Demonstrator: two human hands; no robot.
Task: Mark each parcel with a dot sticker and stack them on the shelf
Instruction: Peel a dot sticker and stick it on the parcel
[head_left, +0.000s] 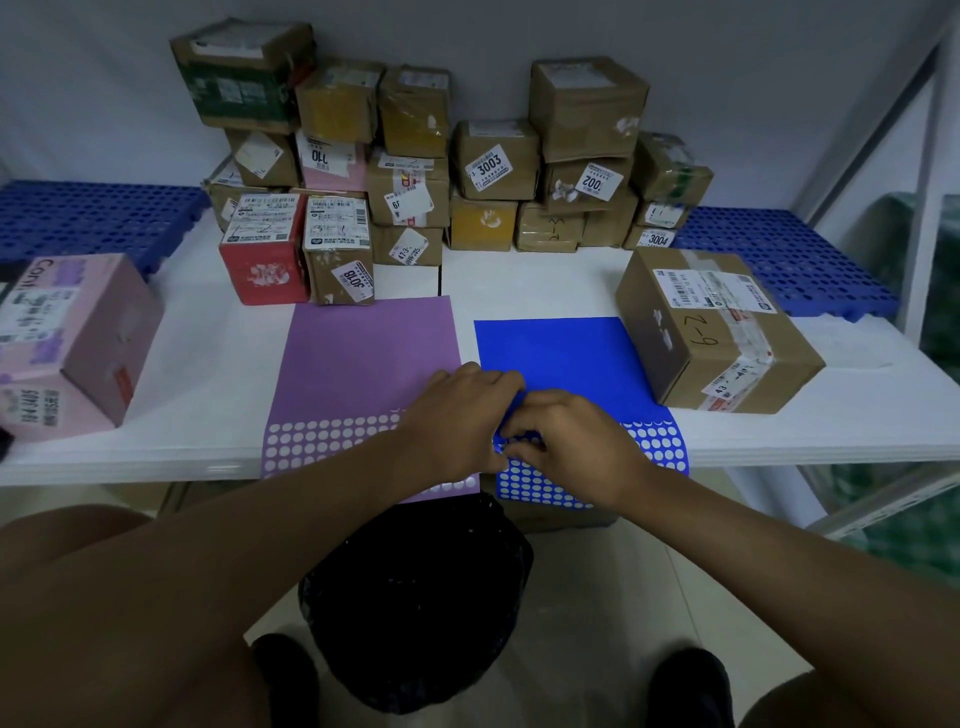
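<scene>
- White worktop (218, 364) carried a stack of parcels (415, 171) against the back wall.
- A purple sticker sheet (358, 364) and a blue sticker sheet (561, 353) lay side by side at the front edge.
- Left hand (457, 421) and right hand (566, 441) met over the blue sheet, fingers curled and pinching at its dots.
- A brown parcel marked "Z-9" (722, 332) sat just right of the blue sheet; a pink parcel (67, 343) sat far left.

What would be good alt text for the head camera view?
Both hands, left hand and right hand, pick at a blue dot sticker sheet beside a purple sticker sheet on a white shelf. Stacked parcels line the wall behind.
</scene>
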